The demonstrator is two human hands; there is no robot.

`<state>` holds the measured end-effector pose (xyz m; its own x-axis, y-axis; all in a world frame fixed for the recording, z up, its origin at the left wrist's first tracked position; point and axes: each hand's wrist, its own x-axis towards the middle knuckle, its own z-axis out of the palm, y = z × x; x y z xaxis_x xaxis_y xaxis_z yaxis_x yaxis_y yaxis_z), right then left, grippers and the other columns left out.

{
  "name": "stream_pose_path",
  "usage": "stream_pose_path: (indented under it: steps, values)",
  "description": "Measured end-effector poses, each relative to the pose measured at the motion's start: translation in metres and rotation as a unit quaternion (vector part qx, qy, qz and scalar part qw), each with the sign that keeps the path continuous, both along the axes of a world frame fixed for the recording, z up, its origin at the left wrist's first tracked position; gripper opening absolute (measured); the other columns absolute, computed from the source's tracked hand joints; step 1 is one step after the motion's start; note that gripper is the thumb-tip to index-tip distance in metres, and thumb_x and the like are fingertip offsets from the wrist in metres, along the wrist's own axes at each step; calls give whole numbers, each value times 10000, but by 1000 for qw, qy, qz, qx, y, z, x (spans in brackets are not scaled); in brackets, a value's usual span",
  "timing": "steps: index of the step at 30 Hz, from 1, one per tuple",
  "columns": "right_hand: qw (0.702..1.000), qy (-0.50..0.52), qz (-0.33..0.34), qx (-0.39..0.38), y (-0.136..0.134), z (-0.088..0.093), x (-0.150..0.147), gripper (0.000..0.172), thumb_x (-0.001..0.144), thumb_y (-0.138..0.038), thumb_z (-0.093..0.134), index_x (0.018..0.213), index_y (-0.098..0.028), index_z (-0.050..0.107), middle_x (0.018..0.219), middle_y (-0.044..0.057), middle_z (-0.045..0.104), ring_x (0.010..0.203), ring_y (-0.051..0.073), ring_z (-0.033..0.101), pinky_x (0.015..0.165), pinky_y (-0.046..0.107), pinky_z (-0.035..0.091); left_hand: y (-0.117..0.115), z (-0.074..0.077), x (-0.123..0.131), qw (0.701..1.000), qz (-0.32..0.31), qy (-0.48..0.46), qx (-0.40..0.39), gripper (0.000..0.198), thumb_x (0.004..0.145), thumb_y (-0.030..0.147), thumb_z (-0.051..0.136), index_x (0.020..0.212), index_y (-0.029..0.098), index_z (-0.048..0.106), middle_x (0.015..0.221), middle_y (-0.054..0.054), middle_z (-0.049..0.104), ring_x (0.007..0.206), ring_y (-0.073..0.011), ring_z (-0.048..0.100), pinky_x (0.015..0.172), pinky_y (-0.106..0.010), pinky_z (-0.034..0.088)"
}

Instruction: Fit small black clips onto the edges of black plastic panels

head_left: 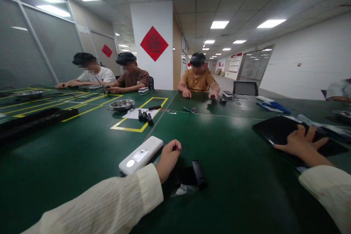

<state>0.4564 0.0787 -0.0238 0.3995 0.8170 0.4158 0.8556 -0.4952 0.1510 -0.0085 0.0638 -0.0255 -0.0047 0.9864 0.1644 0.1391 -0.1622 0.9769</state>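
Note:
My left hand [168, 160] rests on the green table with its fingers curled in, and I see nothing in them. Just left of it lies a long white plastic case [141, 155] with a label and a round sticker. To its right are a black bracket-like piece [199, 174] and a crumpled clear plastic bag [185, 189]. Over on the right, my right hand [304, 144] is spread out on a flat black sheet or folder [270, 129], fingers apart. Its palm side is hidden.
Beyond my hands stand a metal bowl [122, 105] and small black parts [145, 117] on white paper. Pliers [189, 110] and blue-white gloves [272, 107] lie farther back. A long black tray [35, 122] is at left. Several people sit around the table [236, 146].

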Motion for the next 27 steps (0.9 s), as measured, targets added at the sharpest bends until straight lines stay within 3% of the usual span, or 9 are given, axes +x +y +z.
stream_pose_path:
  steps: [3, 7, 13, 19, 23, 27]
  values:
    - [999, -42, 1, -24, -5, 6, -12, 746, 859, -478, 191, 1231, 93, 494, 1419, 286, 90, 1312, 450, -48, 885, 626, 143, 0, -1, 0, 1000, -2, 0, 6, 143, 496, 74, 422, 581, 187, 445, 544, 47, 385, 561, -125, 358, 519, -224, 237]
    - [996, -65, 22, -49, -7, 12, -27, 700, 812, -491, 327, 1216, 50, 511, 1433, 267, 106, 1323, 433, -61, 864, 627, 199, -1, 0, 1, 1000, -6, -2, 0, 136, 497, 82, 423, 581, 187, 448, 543, 47, 384, 562, -125, 356, 520, -223, 235]
    - [984, -114, 130, -41, -3, 19, -54, 686, 738, -500, 443, 1201, 4, 504, 1399, 286, 232, 1331, 442, 14, 877, 619, 245, -2, 1, 1, 1000, -3, -7, 0, 133, 496, 89, 431, 580, 190, 455, 542, 48, 390, 560, -126, 352, 527, -224, 237]
    - [976, -83, 199, -40, 4, 14, -94, 843, 527, -532, 618, 1168, 0, 489, 1355, 287, 317, 1323, 449, 67, 927, 627, 278, -1, 0, 1, 1000, -4, -10, 4, 132, 498, 81, 434, 568, 189, 458, 536, 49, 394, 556, -125, 363, 522, -217, 246]
    - [970, -47, 234, -37, -5, 13, -133, 880, 519, -548, 610, 1193, -1, 469, 1340, 285, 346, 1318, 451, 113, 960, 627, 246, -1, 0, 1, 1000, -11, -7, 2, 138, 504, 71, 434, 573, 189, 456, 536, 50, 399, 551, -124, 365, 518, -217, 245]
    - [969, 15, 228, -92, -27, 18, -174, 910, 538, -596, 588, 1222, -7, 474, 1363, 292, 318, 1304, 438, 200, 953, 622, 277, -1, 0, 1, 1000, -13, -4, 7, 133, 495, 81, 430, 566, 191, 453, 551, 41, 403, 575, -133, 372, 533, -226, 243]
